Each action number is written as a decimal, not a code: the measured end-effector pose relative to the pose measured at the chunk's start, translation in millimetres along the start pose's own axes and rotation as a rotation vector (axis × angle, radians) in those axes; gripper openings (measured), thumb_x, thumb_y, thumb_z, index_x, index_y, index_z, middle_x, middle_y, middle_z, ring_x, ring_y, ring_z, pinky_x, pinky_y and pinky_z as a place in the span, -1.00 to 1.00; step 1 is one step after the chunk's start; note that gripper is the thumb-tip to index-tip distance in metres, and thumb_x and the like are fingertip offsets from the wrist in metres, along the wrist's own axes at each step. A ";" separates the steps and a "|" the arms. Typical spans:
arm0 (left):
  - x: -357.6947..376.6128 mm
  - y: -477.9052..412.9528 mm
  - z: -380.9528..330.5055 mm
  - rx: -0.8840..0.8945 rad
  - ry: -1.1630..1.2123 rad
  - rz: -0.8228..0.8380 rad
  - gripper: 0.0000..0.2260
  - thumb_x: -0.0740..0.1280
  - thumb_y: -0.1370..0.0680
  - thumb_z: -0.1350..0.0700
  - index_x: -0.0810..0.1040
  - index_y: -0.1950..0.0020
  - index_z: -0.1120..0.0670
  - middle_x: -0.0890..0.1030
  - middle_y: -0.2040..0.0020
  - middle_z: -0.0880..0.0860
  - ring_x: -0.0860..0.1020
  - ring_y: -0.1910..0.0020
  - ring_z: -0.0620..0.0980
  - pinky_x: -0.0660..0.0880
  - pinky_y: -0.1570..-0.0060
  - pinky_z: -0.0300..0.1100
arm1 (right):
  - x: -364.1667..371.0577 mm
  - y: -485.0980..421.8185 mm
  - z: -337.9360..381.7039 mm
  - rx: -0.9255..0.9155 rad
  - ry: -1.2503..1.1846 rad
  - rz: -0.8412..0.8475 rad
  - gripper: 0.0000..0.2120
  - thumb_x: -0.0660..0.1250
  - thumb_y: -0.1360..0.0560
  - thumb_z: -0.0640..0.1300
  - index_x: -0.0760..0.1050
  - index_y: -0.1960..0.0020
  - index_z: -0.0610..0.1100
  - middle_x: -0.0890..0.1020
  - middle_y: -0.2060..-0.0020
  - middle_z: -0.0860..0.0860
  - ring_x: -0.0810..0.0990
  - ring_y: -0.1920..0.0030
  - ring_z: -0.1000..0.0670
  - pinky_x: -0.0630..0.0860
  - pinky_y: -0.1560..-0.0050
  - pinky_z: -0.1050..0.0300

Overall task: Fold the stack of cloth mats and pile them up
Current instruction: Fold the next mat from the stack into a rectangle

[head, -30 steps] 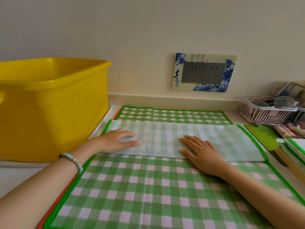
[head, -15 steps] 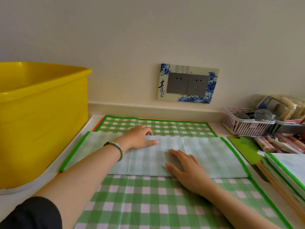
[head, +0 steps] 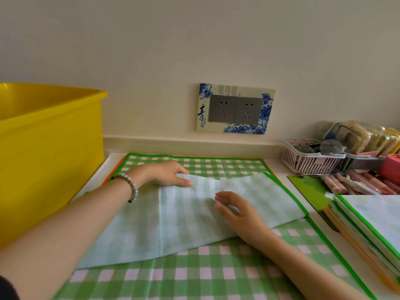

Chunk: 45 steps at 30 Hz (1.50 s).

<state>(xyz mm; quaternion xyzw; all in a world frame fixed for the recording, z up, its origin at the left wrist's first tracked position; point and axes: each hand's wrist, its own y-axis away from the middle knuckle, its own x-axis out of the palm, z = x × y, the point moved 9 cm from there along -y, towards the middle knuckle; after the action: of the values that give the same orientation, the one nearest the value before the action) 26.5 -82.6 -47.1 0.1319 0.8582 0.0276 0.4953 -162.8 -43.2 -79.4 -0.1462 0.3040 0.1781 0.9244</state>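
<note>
Countertop (head: 279, 167) bears folded mat (head: 173, 224) lengthwise left-right; left hand (head: 161, 173) pinches it, right hand (head: 240, 215) flat.

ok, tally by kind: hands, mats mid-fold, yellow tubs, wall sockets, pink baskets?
hands: 2 (left hand, right hand)
mat mid-fold: 1
yellow tub: 1
sockets: 2
pink basket: 1
total: 7
</note>
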 end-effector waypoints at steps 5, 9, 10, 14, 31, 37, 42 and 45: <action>-10.7 38.1 5.6 0.048 0.373 -0.211 -0.78 0.34 -0.54 0.00 0.60 -0.15 -0.01 0.64 -0.10 -0.11 0.58 -0.10 -0.17 0.45 -0.07 -0.36 | -29.0 -2.2 5.1 0.023 -0.247 -0.163 -0.69 0.36 -0.49 -0.15 0.45 -0.22 -0.10 0.56 -0.17 0.03 0.51 -0.23 0.04 0.41 -0.27 0.14; -15.5 70.8 12.3 0.043 0.752 -0.408 -0.81 0.28 -0.59 0.14 0.58 -0.17 0.09 0.68 -0.03 0.03 0.64 0.00 0.00 0.54 0.02 -0.20 | -38.5 2.2 -4.4 0.174 -0.347 -0.146 -0.42 0.39 -0.46 -0.01 0.29 -0.41 -0.10 0.40 -0.36 0.02 0.40 -0.31 0.04 0.36 -0.21 0.15; -14.9 77.1 14.1 0.039 0.812 -0.463 -0.80 0.26 -0.60 0.17 0.57 -0.19 0.11 0.67 -0.06 0.08 0.63 -0.03 0.05 0.54 0.00 -0.15 | -36.5 4.8 -8.2 0.231 -0.389 -0.138 -0.35 0.40 -0.45 0.00 0.25 -0.44 -0.12 0.37 -0.39 0.00 0.38 -0.33 0.01 0.35 -0.25 0.11; -3.7 93.2 23.6 -0.071 0.977 -0.657 -0.82 0.20 -0.62 0.21 0.51 -0.18 0.14 0.61 -0.11 0.14 0.58 -0.08 0.15 0.48 -0.12 0.02 | -3.3 18.3 -9.9 0.396 -0.756 0.064 -0.36 0.40 -0.44 -0.06 0.29 -0.41 -0.29 0.52 -0.26 -0.16 0.55 -0.21 -0.07 0.46 -0.27 0.04; 45.4 130.8 -1.1 0.017 0.283 -0.484 -0.64 0.44 -0.45 -0.01 0.45 -0.21 -0.18 0.48 -0.18 -0.23 0.49 -0.02 -0.24 0.46 0.05 -0.31 | -5.1 44.0 -27.5 0.466 -0.448 0.217 -0.67 0.43 -0.43 -0.25 0.51 -0.17 -0.18 0.68 0.01 -0.14 0.66 0.02 -0.17 0.59 -0.01 -0.17; 78.3 165.4 -14.8 0.122 -0.042 -0.244 -0.65 0.33 -0.44 -0.24 0.47 -0.21 -0.29 0.42 -0.18 -0.42 0.35 -0.16 -0.49 0.26 -0.23 -0.43 | -7.9 47.0 -27.0 0.454 -0.426 0.232 -0.66 0.43 -0.43 -0.18 0.48 -0.18 -0.14 0.68 0.04 -0.13 0.68 0.08 -0.14 0.63 0.09 -0.09; 96.9 181.0 -15.7 0.051 -0.244 -0.071 -0.18 0.14 -0.27 -0.55 0.10 -0.48 -0.29 0.07 -0.32 -0.44 0.03 -0.32 -0.41 -0.02 -0.35 -0.31 | -36.6 48.5 -22.9 0.286 -0.135 0.097 -0.64 0.35 -0.50 -0.15 0.39 -0.27 -0.01 0.64 0.01 -0.07 0.63 0.13 -0.04 0.58 0.06 0.05; 108.0 187.2 -17.6 0.050 -0.377 0.045 0.05 0.10 -0.16 -0.64 -0.20 -0.51 -0.23 -0.23 -0.40 -0.39 -0.20 -0.38 -0.37 -0.21 -0.37 -0.26 | -44.4 58.7 -7.0 0.071 0.017 0.173 -0.60 0.19 -0.55 -0.37 0.46 -0.18 0.09 0.60 -0.04 0.00 0.62 0.18 0.04 0.61 0.15 0.20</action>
<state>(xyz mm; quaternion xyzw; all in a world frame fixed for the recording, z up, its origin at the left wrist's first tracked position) -2.6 126.6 -95.9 0.1663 0.7473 -0.0079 0.6433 -224.4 -4.1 -67.1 -0.0880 0.3295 0.2450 0.9076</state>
